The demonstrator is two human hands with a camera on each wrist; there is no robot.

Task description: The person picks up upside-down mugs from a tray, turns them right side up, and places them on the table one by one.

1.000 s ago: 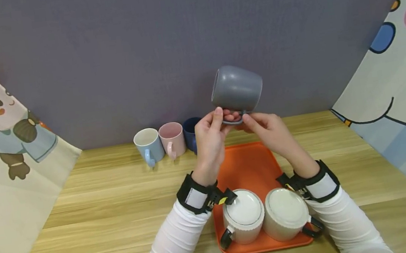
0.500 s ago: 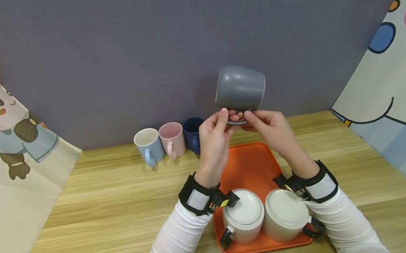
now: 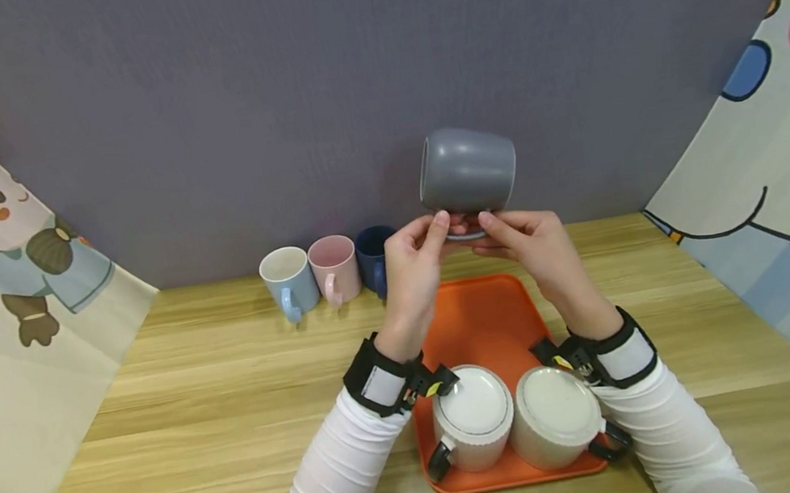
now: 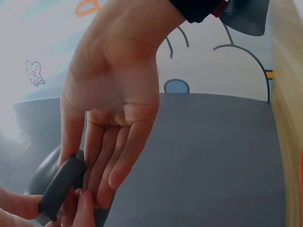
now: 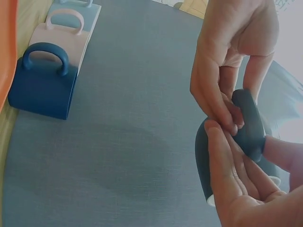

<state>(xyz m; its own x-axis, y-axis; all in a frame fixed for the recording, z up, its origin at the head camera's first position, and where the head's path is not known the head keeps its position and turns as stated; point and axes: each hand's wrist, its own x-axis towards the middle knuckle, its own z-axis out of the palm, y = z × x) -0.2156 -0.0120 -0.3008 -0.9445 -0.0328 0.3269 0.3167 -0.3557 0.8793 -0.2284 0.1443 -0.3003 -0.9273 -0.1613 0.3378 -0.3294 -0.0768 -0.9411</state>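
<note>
A grey mug (image 3: 470,169) is held in the air above the far end of the tray, lying on its side with its opening to the left and its handle downward. My left hand (image 3: 409,277) pinches the handle near the rim side, thumb in front. From the base side, my right hand (image 3: 542,254) pinches the same handle, its fingers lying along the mug's body. Both wrist views show the dark handle (image 4: 62,187) between the two hands; the mug's pale base edge (image 5: 211,201) appears in the right wrist view. Its inside is hidden.
An orange tray (image 3: 479,310) lies below, bearing two upside-down white mugs (image 3: 474,408) with black handles. Light blue (image 3: 289,279), pink (image 3: 335,269) and navy (image 3: 373,257) mugs stand upright by the grey back wall (image 3: 207,138).
The grey mug has shifted slightly right while staying on its side. My right fingers have moved a little along the handle; both hands still hold it.
</note>
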